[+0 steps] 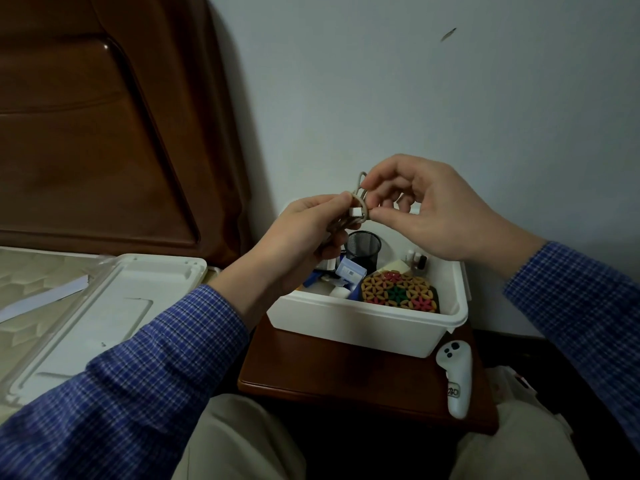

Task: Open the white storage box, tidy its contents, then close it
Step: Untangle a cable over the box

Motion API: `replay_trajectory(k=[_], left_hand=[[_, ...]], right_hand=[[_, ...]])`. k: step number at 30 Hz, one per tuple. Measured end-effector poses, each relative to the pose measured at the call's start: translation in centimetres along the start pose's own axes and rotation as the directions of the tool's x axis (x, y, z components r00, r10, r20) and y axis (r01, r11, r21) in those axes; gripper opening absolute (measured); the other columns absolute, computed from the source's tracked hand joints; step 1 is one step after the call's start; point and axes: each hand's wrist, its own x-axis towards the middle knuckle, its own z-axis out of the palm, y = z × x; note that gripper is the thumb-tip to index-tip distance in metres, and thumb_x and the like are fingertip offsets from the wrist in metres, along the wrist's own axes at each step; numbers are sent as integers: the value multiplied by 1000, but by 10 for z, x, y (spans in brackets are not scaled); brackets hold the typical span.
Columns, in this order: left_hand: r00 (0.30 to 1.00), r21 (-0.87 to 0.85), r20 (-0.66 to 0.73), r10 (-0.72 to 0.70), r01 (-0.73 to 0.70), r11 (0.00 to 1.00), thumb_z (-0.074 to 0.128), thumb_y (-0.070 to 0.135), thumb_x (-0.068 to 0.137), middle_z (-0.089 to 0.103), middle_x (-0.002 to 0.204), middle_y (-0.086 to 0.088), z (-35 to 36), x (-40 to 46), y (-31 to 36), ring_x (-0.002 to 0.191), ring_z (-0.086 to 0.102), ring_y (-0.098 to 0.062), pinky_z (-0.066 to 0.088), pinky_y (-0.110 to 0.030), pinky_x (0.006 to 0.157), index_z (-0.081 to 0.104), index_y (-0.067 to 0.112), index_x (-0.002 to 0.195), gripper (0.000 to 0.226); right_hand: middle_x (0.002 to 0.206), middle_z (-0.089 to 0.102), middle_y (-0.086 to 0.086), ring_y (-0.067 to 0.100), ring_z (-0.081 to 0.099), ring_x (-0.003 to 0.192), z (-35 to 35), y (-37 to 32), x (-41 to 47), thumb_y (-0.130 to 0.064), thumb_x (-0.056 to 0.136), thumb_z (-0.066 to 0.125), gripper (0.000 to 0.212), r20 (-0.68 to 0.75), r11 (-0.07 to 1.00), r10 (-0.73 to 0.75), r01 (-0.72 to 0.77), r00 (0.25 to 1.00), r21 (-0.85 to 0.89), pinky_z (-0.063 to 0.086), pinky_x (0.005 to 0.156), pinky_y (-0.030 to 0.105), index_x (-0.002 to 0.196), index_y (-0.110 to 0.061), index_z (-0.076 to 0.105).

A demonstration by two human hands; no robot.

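Leftward, the headboard (97, 133) fills the upper corner, with the mattress (20, 271) below it running off the left edge. On the mattress the lid (104, 306) lies flat, inner side up, its near corner hidden by the left sleeve (138, 375). Just right of it stands the nightstand (329, 368); its bare front strip is open, its near edge close above the knees. The box (363, 323) sits open toward the back of that top, against the wall (415, 81), its right rim overhanging the controller (455, 379) lying by the nightstand's right edge. Inside, a woven mat (398, 292) leans at the front right, a mesh cup (363, 249) stands behind, and small bottles (417, 259) crowd the far right corner. Above the box's back left corner, the left hand (304, 237) grips a coiled cable (356, 209), fingers curled round the bundle. The right hand (426, 209) pinches a loop of that cable between thumb and forefinger, other fingers loosely bent.
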Motion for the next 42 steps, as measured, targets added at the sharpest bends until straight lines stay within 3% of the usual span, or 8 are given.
replay_trajectory(k=[5,10,18,25,29,33,39,42], left_hand=[[995,-21,92,-46,48,999,53,28,103,63,76,-10,0,0,-1,59,44,-13,28,-26,55,72,16,94,24],[993,-52,113,-40,46,998,54,28,103,61,75,-7,-2,0,-1,59,42,-11,26,-28,59,69,13,100,22],[987,-87,153,-40,54,995,51,27,104,57,76,-4,-4,-2,-3,59,43,-10,32,-24,58,64,15,96,19],[982,-125,189,-26,51,991,48,25,105,54,74,-5,-4,-2,-6,59,40,-10,32,-21,52,63,15,94,21],[976,-138,212,-59,89,986,48,28,105,48,72,-2,-4,-2,-10,55,41,-9,34,-20,48,61,19,96,18],[976,-132,205,-66,94,987,49,31,104,44,69,0,-5,-2,-13,55,36,-10,21,-24,51,62,22,91,21],[983,-100,182,-26,44,994,53,29,102,50,71,-2,-4,-1,-19,55,38,-10,29,-21,49,60,18,92,16],[984,-130,175,-16,40,991,52,26,102,53,71,-2,-2,0,-19,56,40,-10,30,-21,49,67,23,80,27]], right_hand=[[89,71,-5,24,66,78,-11,1,1,0,87,72,26,82,999,28,-31,996,27,53,70,47,98,-24,66],[89,72,-6,22,73,73,-18,1,3,3,89,69,23,139,991,56,-71,989,112,59,71,27,95,-19,67],[88,72,-5,20,75,80,-17,3,2,6,89,67,25,157,987,61,-83,986,137,61,79,30,93,-19,67],[92,70,-2,17,75,80,-22,0,6,4,90,66,25,197,997,57,-65,979,33,61,79,31,96,-21,67],[90,70,-1,16,74,79,-21,-2,6,3,91,64,23,224,997,71,-66,972,-30,61,80,37,98,-19,68],[87,72,4,28,69,80,-15,1,4,2,89,66,23,218,994,79,-62,973,-86,56,80,50,95,-19,73],[87,71,-2,19,69,80,-3,0,2,-21,82,80,11,191,991,119,-104,974,-87,58,79,45,91,-18,75],[95,67,-3,16,68,84,3,-1,3,-22,82,80,7,145,990,111,-96,983,-103,59,78,41,85,-18,75]])
